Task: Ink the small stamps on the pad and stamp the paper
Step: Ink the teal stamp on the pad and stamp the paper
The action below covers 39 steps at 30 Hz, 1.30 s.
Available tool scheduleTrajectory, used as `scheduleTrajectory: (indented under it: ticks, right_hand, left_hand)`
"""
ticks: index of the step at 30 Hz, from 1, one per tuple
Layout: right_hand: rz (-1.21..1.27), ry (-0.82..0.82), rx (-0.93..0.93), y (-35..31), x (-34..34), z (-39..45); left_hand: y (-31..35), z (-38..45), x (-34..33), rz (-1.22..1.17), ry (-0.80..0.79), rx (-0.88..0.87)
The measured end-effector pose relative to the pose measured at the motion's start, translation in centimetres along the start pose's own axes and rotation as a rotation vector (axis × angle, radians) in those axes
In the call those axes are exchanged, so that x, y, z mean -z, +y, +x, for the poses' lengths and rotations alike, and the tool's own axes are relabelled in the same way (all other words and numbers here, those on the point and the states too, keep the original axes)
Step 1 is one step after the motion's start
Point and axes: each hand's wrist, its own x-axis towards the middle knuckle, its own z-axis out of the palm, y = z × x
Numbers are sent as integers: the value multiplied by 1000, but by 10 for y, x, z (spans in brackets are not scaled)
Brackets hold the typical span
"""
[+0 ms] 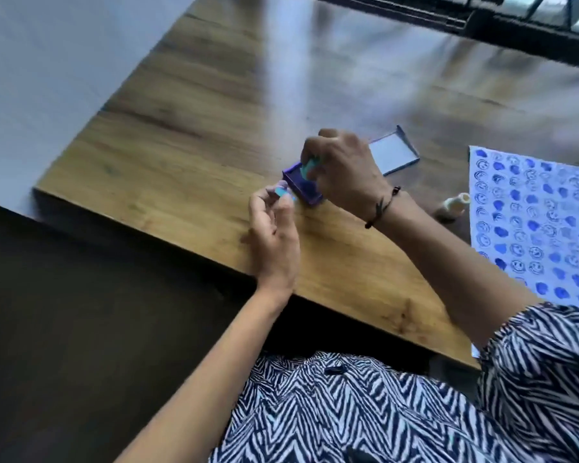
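- Head view: wooden table runs diagonally across the frame, whole picture motion-blurred.
- Right hand at centre frame, fingers curled shut around a small teal stamp, pressing it down onto the ink pad.
- Ink pad is a small purple-blue tray at centre frame, near the table's front edge; stamp touches its inked face.
- Dark cord bracelet on the right wrist.
- Left hand just left of and below the pad, heel of the hand near the table edge.
- Left thumb and fingers pinched on a second small stamp, teal body with a pale purplish end, held just beside the pad's lower left corner. Cannot tell if it touches the pad.
- Pad lid lies open side up, to the right of the right hand, partly hidden by it.
- Small pale bottle lies on its side between the right forearm and the paper.
- Paper at the right edge of the frame, flat on the table, covered in rows of blue smiley faces and solid blue blobs.
- Black-and-white zigzag shirt fills the bottom of the frame.
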Motion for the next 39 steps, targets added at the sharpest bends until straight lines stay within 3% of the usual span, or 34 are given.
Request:
scheduleTrajectory:
  ticks: [15,39]
  right_hand:
    - [7,-137,87,-1,5,7]
    - [-32,-147,-83,24,12,22]
  left_hand:
    - [-2,-2,-1,128,16,-49]
    - [12,-10,-8,176,-56,-86]
